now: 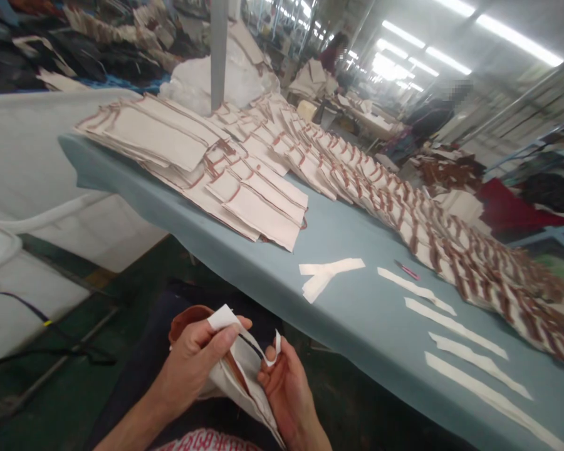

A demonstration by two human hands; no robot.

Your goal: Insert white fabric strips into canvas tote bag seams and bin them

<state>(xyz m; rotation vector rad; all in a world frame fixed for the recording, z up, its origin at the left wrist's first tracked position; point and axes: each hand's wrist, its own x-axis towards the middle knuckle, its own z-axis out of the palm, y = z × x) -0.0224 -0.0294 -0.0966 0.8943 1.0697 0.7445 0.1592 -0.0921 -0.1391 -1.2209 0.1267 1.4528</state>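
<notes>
Two hands work over the lap, below the near edge of the bench (366, 326) and apart from it. The left hand (192, 351) is closed, with its thumb pressed on one end of a white strip (222, 317). The right hand (284, 379) has its fingers curled in and pinches the other end, which sticks up past the fingertips. Between the hands, the strip sags. Under it, a cream cloth piece (249, 369) with brown inside lies across the lap, and its long edge runs down beside the right hand.

The bench edge slants down from the far left to the near right. Some short strips (326, 272) make a Y close to that edge. To their right, four long strips (455, 326) lie side by side with blue gaps between them, and the last one goes right up to the edge. A small pink tool (408, 270) is just behind the first. Blue also shows between the Y and the cream stack (263, 200), whose front corner pokes toward it. Long rows of brown-edged pieces (380, 194) fill the far side.
</notes>
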